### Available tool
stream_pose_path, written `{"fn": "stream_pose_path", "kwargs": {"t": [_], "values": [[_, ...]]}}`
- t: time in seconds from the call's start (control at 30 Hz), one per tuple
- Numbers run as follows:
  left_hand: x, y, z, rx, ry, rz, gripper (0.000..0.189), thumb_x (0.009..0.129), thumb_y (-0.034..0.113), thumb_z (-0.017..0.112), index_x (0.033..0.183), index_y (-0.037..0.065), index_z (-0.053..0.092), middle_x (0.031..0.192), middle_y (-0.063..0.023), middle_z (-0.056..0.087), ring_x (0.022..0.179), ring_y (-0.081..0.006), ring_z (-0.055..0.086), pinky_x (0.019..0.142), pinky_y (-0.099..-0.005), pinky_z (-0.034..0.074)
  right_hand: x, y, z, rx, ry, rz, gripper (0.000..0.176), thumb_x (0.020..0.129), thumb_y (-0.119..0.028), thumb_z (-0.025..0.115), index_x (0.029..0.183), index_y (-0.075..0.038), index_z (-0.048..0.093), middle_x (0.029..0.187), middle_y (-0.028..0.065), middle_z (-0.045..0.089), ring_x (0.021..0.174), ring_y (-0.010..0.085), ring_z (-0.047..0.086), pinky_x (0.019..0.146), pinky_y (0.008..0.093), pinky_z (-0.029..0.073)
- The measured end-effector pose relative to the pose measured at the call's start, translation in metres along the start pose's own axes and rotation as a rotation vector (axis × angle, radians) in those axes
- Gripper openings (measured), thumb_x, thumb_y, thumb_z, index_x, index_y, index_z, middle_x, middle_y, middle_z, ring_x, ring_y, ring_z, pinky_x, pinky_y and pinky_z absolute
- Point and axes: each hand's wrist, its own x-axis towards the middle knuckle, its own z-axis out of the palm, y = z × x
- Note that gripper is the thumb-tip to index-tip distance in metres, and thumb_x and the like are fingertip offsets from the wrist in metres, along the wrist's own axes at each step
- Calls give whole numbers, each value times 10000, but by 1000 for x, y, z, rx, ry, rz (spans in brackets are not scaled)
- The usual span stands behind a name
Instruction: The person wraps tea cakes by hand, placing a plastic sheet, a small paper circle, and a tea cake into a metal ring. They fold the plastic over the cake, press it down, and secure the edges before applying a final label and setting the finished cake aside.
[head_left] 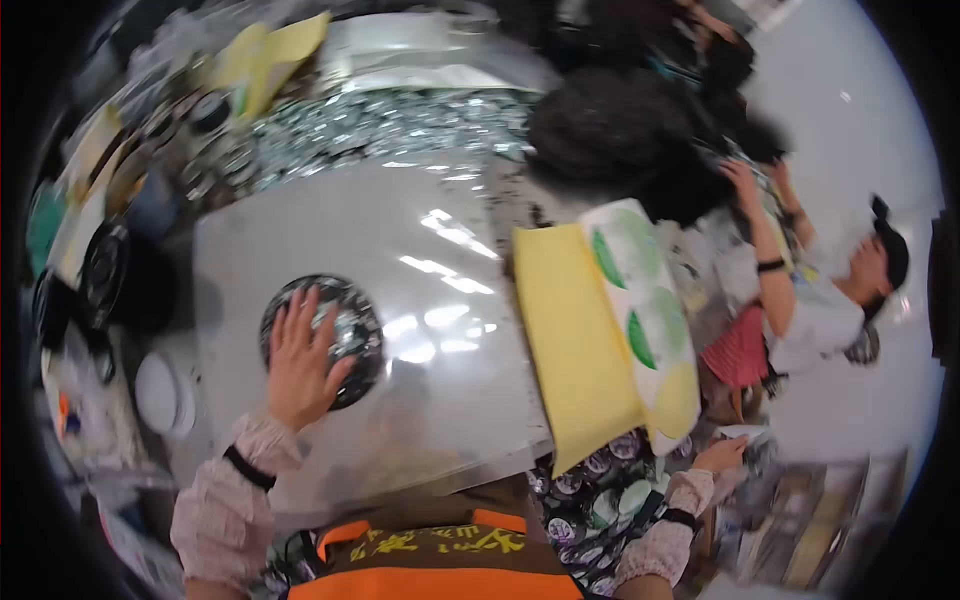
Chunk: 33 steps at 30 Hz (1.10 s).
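My left hand [303,365] lies with spread fingers on a round, dark, glossy disc-like object [358,345]. That object rests on a smooth grey work surface [430,380] with bright reflections. Out to the right, my right hand [720,455] is at a crumpled, pale, partly transparent item [750,440], its fingers blurred against it. Between the two hands lie a yellow sheet or pad [575,340] and a white package with green leaf shapes [640,300]. Below the package is a pile of small round dark and green pieces [590,505].
Many shiny clear pieces [390,125] are heaped behind the surface. Black bowl-like containers [115,270] and a white round container [160,393] stand left. A large dark bundle [620,130] is at the back right. Another person [825,310] works at the right.
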Motion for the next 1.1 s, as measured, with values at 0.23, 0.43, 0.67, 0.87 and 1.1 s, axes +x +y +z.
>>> {"fn": "stream_pose_path", "kwargs": {"t": [0.23,0.43,0.67,0.87,1.1], "values": [[-2,-3,5,99,48,-1,714,903,443,623,1488,79,437,1580,-249,297,1491,-430,223,1199,-602,113,-437,-107,126,276,-1652,-1131,708,825,-412,733,1399,-53,524,1365,244,532,1235,394,558,1016,480,476],[-12,-16,20,-263,39,15,603,856,443,669,1365,129,587,1383,-116,582,1367,-368,444,1183,-589,194,-517,-154,119,279,-1873,-1505,861,866,-534,667,1467,28,415,1486,252,445,1416,371,410,1147,466,350],[-3,-16,13,-332,-25,2,590,880,362,641,1391,82,545,1410,-152,554,1384,-377,426,1198,-517,218,-547,-180,147,497,-2223,-455,948,939,-642,506,1540,47,256,1547,257,374,1470,363,325,1218,495,173],[-16,-30,7,-809,528,-125,646,890,213,578,1457,-49,414,1504,-252,437,1402,-409,414,1184,-511,261,-583,-163,133,217,-1947,-1470,766,973,-460,488,1557,-13,276,1629,255,188,1518,419,163,1200,607,116],[2,-27,12,-589,286,-100,550,970,264,543,1428,-34,474,1458,-228,496,1392,-391,437,1169,-453,315,-595,-152,130,169,-1825,-1555,656,865,-358,612,1433,-54,489,1582,230,302,1504,394,213,1178,669,101]]}}
